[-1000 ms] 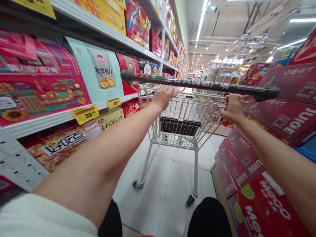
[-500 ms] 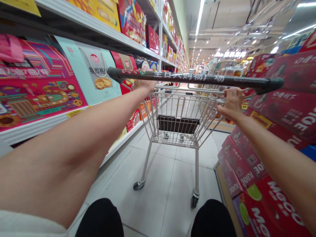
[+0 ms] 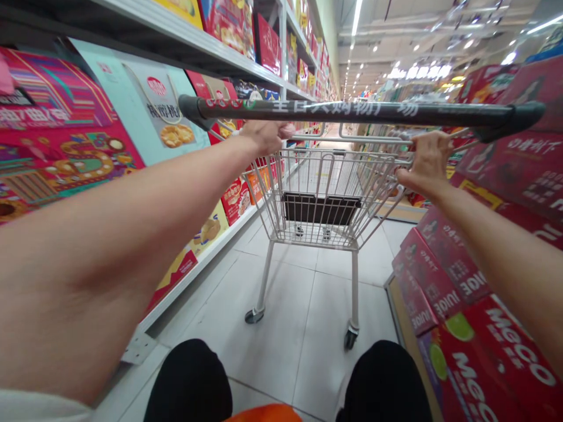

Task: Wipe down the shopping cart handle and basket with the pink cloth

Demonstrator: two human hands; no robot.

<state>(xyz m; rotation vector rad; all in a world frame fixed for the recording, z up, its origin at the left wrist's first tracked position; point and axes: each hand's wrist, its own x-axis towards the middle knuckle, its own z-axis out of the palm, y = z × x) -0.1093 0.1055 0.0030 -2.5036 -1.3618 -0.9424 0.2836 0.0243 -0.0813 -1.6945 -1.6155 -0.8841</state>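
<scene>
Two hands set wide, head view | left hand (image 3: 265, 136) at wire shopping cart (image 3: 323, 209)'s left side, finger closure unclear; right hand (image 3: 426, 157) curled round its right rim, probably balancing control | cart between shelves (image 3: 220, 57), juice cartons (image 3: 433, 278)

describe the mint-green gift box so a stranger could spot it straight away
Find the shelving left of the shopping cart. Partly behind the left end of its dark handlebar stands the mint-green gift box. Its pale front, picturing golden cookies, contrasts with reddish packages either side.
</scene>
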